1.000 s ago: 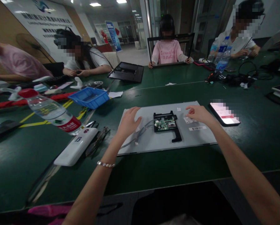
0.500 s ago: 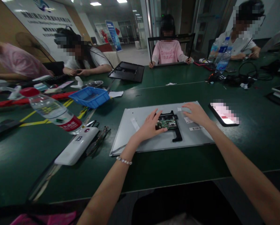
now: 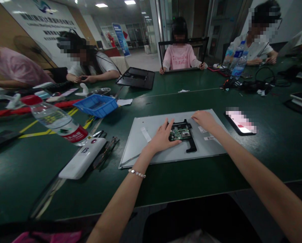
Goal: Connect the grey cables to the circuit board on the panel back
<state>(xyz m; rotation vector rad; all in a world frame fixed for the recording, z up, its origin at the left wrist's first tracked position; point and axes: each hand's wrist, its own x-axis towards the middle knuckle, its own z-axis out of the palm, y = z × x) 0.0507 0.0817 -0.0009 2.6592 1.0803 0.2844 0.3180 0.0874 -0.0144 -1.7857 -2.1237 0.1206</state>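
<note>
A grey display panel (image 3: 141, 145) lies flat on the green table. On it sits a green circuit board (image 3: 180, 133) in a black bracket (image 3: 190, 145). My left hand (image 3: 163, 137) rests on the panel with fingers spread, its fingertips touching the board's left edge. My right hand (image 3: 204, 120) lies flat on the panel just right of the board, fingers stretched out, near barcode stickers (image 3: 208, 138). Neither hand holds anything.
A phone (image 3: 240, 123) lies right of the panel. To the left are a white power bank (image 3: 82, 162), glasses (image 3: 104, 153), a tipped water bottle (image 3: 57, 120) and a blue tray (image 3: 96, 105). Other people sit round the table; one holds up a black frame (image 3: 182, 42).
My left hand moved right from the panel's left part, over the cables, onto the circuit board's edge. My right hand slid slightly left. The panel turned a little.
</note>
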